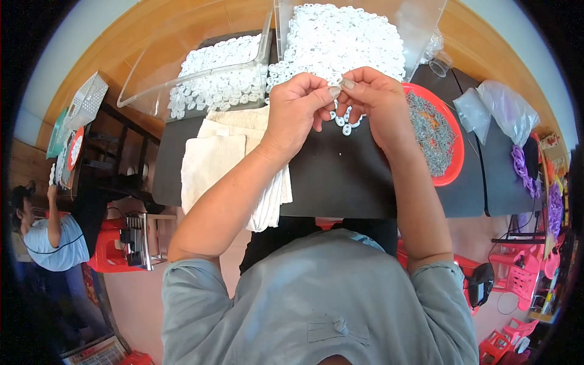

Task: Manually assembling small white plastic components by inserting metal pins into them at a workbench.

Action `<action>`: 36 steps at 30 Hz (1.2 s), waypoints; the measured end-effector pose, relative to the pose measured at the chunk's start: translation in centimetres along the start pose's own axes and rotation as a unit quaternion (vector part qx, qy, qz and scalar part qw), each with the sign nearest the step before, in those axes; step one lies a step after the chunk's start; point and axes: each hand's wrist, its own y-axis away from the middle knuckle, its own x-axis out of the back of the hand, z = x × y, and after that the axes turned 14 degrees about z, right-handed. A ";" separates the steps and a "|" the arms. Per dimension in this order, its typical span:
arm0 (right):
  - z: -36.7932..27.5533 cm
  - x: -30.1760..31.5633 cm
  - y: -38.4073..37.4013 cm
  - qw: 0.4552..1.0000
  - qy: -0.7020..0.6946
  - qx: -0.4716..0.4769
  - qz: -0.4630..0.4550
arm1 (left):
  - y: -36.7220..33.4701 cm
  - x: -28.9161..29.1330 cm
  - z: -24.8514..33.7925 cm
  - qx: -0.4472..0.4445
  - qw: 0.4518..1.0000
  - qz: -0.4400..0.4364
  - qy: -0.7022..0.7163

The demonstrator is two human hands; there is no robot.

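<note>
Fingers (326, 95) of your left hand (287, 115) and right hand (387, 112), in the head view, pinch a small white piece (336, 80) between them, well in from the near edge of the table (340, 182). It sits right at both sets of tips, neither hand clearly nearer; mostly covered, it doesn't show its long axis or which way it points. Loose white ovals (347, 129) lie toward that edge, at mixed angles, nearest your right hand.

No lettering, numbers or signs can be read
</note>
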 end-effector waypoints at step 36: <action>-1.6 0.8 0.6 0.998 0.025 0.030 -0.059 | 0.8 -0.2 0.9 -0.087 0.996 -0.009 0.005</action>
